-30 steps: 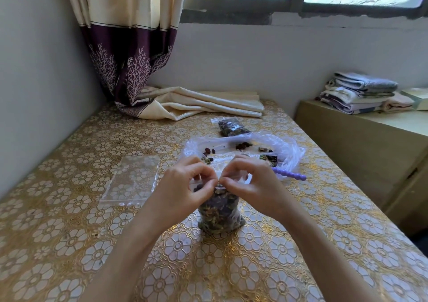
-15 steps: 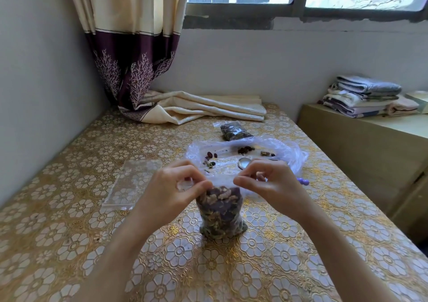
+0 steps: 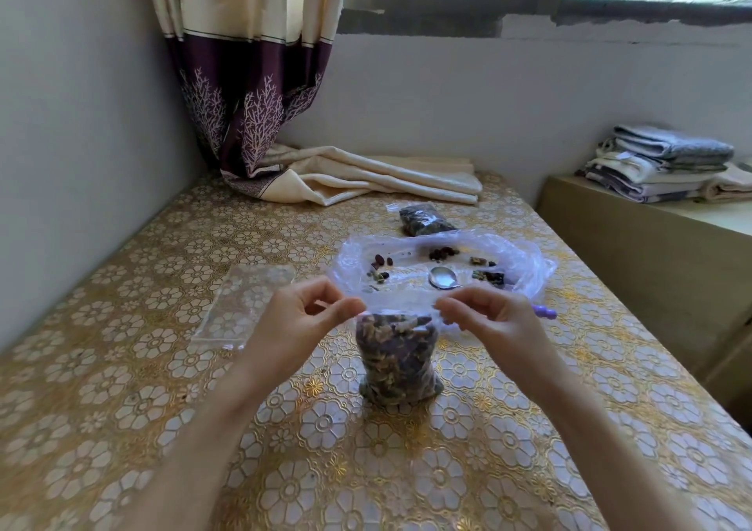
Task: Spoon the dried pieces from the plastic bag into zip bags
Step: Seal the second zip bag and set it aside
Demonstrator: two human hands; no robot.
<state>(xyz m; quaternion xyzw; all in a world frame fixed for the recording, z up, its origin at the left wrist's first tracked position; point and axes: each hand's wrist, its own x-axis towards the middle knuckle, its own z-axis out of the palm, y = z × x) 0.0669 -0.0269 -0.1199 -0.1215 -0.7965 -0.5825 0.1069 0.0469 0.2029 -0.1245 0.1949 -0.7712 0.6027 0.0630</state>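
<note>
While both hands work the filled bag at centre, leftmost on the table lies a flat stack of empty clear zip bags, rectangular, glossy; count in the stack cannot be told. Tablecloth is a slick gold-and-white sheet with an embossed flower pattern. Back left, one cream curtain with a purple band and branch print hangs down, its hem piled in soft folds on the table. Left hand pinches the left end of the top strip of the filled zip bag, thumb against forefinger, other fingers curled. That bag stands upright on the cloth, clear film, bulging, packed with dried pieces, purple, tan and green. Right hand pinches the right end of the same strip, thumb to forefinger; the strip is pulled taut between the two hands. Behind them, one thin translucent plastic bag lies spread open and crinkled, with a few small clusters of dried pieces left in it. One metal spoon rests in it, bowl up, with a purple handle end poking out past the right hand. Further back, a second filled zip bag lies on its side. Far right, one stack of folded cloths, soft, grey and white, sits on a wooden cabinet.
</note>
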